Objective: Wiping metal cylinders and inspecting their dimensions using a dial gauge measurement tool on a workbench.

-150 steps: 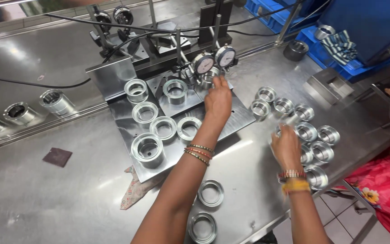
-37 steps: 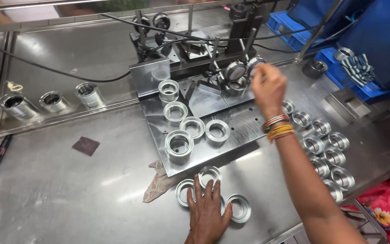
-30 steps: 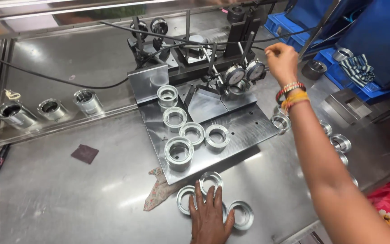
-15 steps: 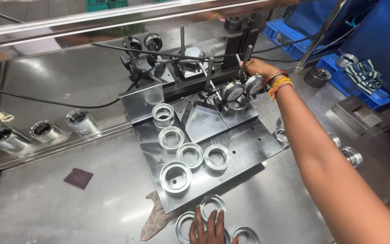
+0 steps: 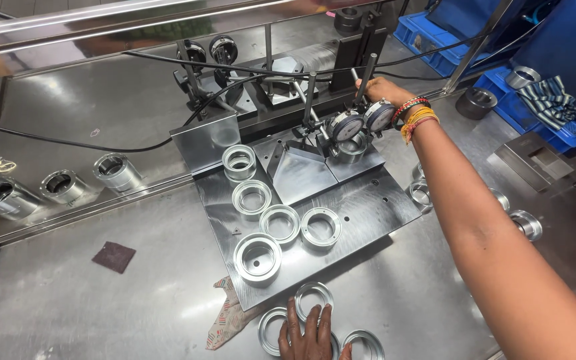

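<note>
My right hand [image 5: 380,89] reaches to the back of the steel plate [image 5: 368,207], fingers closed around the upright lever [image 5: 365,75] just behind the two dial gauges [image 5: 361,120]. A ring [image 5: 353,148] sits under those gauges. My left hand [image 5: 309,330] lies flat and spread at the plate's near edge, resting on three loose rings [image 5: 313,293] (partly covered by the palm). On the plate itself I count five more rings [image 5: 257,257]. Left of the plate stand three cylinders [image 5: 116,170].
</note>
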